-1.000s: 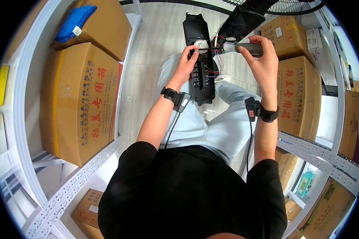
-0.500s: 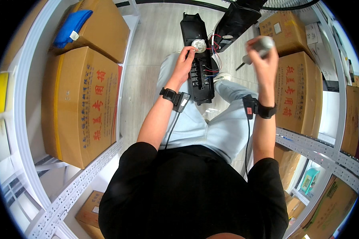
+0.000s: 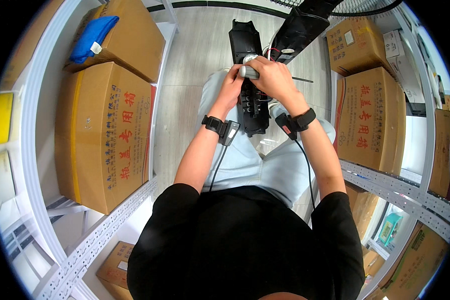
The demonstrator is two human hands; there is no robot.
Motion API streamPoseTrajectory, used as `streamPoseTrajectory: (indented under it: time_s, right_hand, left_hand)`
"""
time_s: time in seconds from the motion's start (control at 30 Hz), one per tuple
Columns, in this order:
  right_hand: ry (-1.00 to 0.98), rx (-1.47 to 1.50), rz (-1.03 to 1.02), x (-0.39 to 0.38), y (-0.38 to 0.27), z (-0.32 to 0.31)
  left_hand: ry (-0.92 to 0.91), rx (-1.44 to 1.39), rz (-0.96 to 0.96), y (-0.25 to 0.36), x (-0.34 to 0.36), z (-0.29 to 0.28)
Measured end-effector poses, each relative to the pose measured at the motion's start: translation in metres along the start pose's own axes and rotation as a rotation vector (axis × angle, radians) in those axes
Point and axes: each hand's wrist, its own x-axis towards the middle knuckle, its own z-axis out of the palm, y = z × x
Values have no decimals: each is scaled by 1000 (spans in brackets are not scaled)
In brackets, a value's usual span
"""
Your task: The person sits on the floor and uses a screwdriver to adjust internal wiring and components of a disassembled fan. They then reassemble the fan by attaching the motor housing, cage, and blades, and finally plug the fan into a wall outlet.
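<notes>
A long black plastic panel (image 3: pixel 257 122) with a row of buttons lies lengthwise between my legs. A round whitish part (image 3: pixel 250 58) rests at its middle, partly covered by my hands. My left hand (image 3: pixel 229 92) is closed at the near left edge of that part, fingertips partly hidden. Curled over the panel, my right hand (image 3: pixel 276 79) grips a screwdriver (image 3: pixel 249 72). Its grey handle end points left beside my left fingertips, and its dark shaft sticks out to the right, away from the panel.
A black fan column (image 3: pixel 302 32) with a wire grille (image 3: pixel 365 9) stands beyond the panel, with thin wires (image 3: pixel 271 51) beside it. Cardboard boxes (image 3: pixel 87 145) fill the metal shelves on both sides. A blue package (image 3: pixel 94 39) tops one box. Cables hang from my wrist straps.
My right hand has swung left from beside the right-hand boxes to the panel, carrying the screwdriver, whose shaft now points right. My left hand has stayed at the round part.
</notes>
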Motion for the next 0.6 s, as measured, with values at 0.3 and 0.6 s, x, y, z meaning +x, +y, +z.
streamPoseTrajectory:
  time_s: [0.3,0.6]
  right_hand:
    - [83,-77,-191,9,3,4]
    - [262,72,242,52,23,18]
  left_hand:
    - [-3,-99,-81,2,-4,2]
    - [-41,-79,-44,20,-8,7]
